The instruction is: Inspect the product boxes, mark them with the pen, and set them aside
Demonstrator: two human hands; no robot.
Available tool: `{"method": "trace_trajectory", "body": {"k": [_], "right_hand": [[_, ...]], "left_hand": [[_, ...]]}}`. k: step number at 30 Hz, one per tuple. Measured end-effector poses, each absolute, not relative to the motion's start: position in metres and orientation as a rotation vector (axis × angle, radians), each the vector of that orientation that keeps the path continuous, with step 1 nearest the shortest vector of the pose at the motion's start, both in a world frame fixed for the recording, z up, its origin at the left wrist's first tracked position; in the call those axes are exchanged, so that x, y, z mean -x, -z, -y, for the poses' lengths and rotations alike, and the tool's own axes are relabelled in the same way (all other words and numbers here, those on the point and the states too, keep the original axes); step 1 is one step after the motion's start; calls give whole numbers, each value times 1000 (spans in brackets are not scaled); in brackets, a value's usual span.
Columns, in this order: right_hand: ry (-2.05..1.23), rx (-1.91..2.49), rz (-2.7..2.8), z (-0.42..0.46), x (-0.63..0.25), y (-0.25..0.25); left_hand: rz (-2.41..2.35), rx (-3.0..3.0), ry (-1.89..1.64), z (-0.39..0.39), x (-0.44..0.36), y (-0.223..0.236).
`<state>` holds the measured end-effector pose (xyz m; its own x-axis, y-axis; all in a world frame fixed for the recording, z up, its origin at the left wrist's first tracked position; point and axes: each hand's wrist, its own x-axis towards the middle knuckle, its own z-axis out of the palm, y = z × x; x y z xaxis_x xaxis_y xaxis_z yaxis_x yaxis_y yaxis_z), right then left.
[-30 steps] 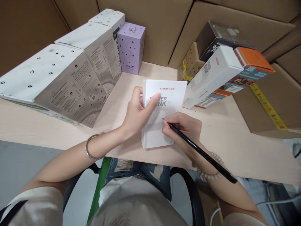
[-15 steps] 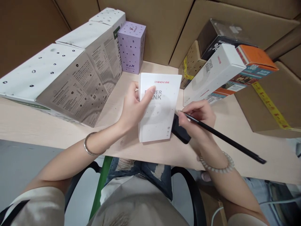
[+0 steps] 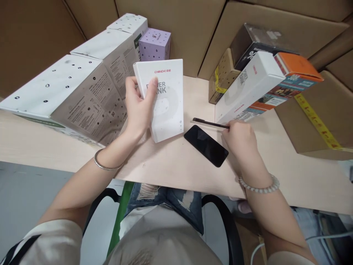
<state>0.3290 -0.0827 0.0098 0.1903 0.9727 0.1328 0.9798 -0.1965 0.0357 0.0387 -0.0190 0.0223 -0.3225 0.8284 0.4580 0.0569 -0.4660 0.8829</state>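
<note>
My left hand [image 3: 139, 105] is closed around the left side of a white power bank box [image 3: 168, 106], thumb across the printed front. The box is held up, slightly tilted, in front of the purple box. My right hand [image 3: 241, 143] is closed on the end of a slim black pen [image 3: 208, 122], which points left toward the white box without touching it. Below the pen a black smartphone [image 3: 206, 145] lies flat on the table, its screen dark. The fingertips of my right hand are hidden behind its back.
Large white dotted boxes [image 3: 82, 95] line the left side, with a purple box [image 3: 154, 44] behind. At the right stand another white power bank box [image 3: 248, 86], an orange-topped box [image 3: 298, 68], a black box [image 3: 260, 42] and brown cartons [image 3: 317, 117]. The wooden table [image 3: 165, 162] ends near my lap.
My left hand has moved the white box up and left, uncovering the smartphone. In my right hand the pen has swung round and now points left instead of down to the right.
</note>
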Motion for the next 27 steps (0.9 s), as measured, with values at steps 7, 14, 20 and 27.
{"method": "trace_trajectory", "body": {"k": [7, 14, 20, 27], "right_hand": [[191, 2314, 2111, 83, -334, -2], [-368, 2001, 2215, 107, -326, -18], [-596, 1995, 2203, 111, -324, -14], [-488, 1819, 2186, 111, -301, -12]], "left_hand": [[-1241, -1490, -1738, 3, -28, -5], [-1201, -1454, -1967, -6, -21, -4], [-1119, -1492, -1979, -10, -17, 1], [-1173, -1584, -1951, -2, -25, -1]]}}
